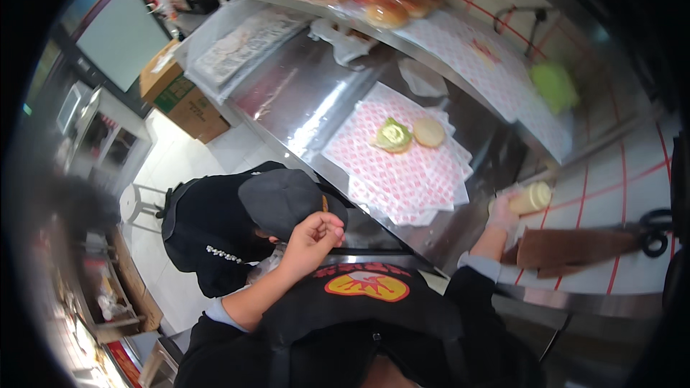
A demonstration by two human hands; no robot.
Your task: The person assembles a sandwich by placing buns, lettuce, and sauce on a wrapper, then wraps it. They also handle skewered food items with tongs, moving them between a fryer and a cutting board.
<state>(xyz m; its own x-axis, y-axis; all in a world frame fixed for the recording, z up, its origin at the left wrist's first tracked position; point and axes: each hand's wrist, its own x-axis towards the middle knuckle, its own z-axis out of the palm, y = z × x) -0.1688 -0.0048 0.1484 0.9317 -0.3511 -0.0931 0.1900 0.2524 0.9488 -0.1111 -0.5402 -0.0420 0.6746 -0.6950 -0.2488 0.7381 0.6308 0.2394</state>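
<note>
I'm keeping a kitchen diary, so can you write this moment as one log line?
right hand: holds sauce bottle | left hand: curled, empty, raised | open bun: on checked paper | co-worker: beside counter

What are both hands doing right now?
Left hand: curled in a loose fist, holding nothing visible.
Right hand: gloved, closed on a pale bottle.

Glossy steel counter (302, 100), matt checked paper sheets (402, 165), smooth pale plastic bottle (533, 197), matt brown cardboard box (183, 100)

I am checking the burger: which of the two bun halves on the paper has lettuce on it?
The left bun half; the right bun half is bare.
</note>
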